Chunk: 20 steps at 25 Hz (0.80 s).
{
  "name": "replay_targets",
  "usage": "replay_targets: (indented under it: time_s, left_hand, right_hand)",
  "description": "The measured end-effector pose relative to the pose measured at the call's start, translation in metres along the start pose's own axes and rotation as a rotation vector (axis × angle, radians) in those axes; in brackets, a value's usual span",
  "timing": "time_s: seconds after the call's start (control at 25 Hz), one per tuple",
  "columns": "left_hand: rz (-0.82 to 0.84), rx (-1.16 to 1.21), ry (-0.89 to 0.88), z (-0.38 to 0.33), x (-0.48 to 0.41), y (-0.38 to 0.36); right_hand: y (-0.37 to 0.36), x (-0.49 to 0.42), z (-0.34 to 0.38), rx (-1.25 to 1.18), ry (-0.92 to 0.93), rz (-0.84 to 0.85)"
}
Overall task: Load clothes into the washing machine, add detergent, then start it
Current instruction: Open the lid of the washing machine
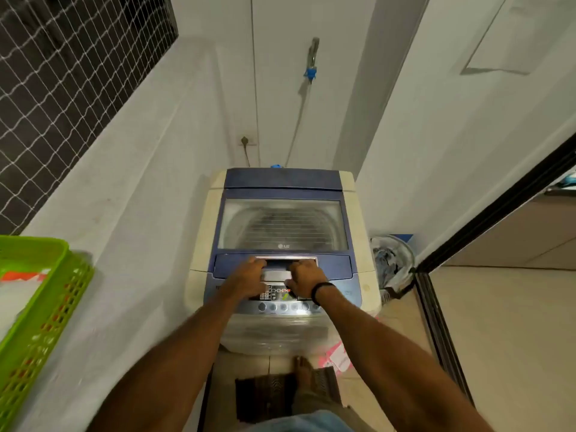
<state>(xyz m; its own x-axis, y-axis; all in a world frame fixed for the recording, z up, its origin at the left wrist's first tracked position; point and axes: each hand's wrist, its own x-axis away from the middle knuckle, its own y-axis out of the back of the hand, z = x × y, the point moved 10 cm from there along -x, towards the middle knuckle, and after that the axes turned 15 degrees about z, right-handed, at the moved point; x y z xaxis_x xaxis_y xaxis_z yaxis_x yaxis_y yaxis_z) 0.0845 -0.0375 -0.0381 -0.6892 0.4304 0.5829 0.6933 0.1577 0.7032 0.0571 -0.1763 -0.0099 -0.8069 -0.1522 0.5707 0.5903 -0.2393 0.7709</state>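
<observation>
- The washing machine (282, 244) stands against the back wall of a narrow white alcove, straight ahead of the person, with its lid (282, 226) down flat.
- Through the lid's clear window the ribbed drum (280, 227) shows; no clothes are visible in it, though glare hides part of the bottom.
- Both hands sit at the recessed lid handle (285, 261), just above the control panel (280, 294): the left hand (249, 272) and the right hand (304, 272) curl their fingers into the recess from either side, close together but apart, seemingly gripping the handle edge.
- My reading is that the lid is about to be lifted, so loading, detergent and starting all lie ahead.
- Risk: the wrists rest near the panel's buttons (283, 306), so a careless lift could press one and set a wrong programme.
- Risk: the folding lid could slip from the fingertips and drop shut, pinching them.
- At the left edge, a green basket (40, 307) with a perforated wall holds something white and orange, too blurred to identify; it is well apart from the machine, so carried items could fall on the floor.
- Right of the machine a pale round bin (394, 260) holds crumpled bluish fabric.
</observation>
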Motion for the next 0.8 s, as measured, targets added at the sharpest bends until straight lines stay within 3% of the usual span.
replay_targets:
  time_s: [0.2, 0.36, 0.52, 0.64, 0.72, 0.8]
  left_hand:
    - [0.146, -0.059, 0.099, -0.001, -0.004, -0.009]
    - [-0.085, -0.249, 0.141, -0.04, 0.025, 0.072]
    - [-0.567, -0.243, 0.123, -0.071, 0.072, 0.209]
    - [-0.826, -0.115, 0.158, -0.079, 0.062, 0.292]
    - [-0.774, -0.035, 0.12, -0.076, 0.015, 0.32]
    - [-0.646, 0.036, 0.08, -0.069, -0.035, 0.34]
  right_hand:
    - [-0.005, -0.016, -0.003, 0.034, -0.003, 0.208]
    - [0.058, 0.002, 0.016, 0.091, 0.169, 0.172]
    - [0.211, 0.003, 0.028, 0.146, 0.311, -0.047]
    - [0.323, -0.017, 0.033, 0.183, 0.265, -0.412]
    - [0.368, -0.043, 0.022, 0.104, 0.152, -0.65]
    - [0.387, -0.074, 0.013, 0.069, 0.097, -0.772]
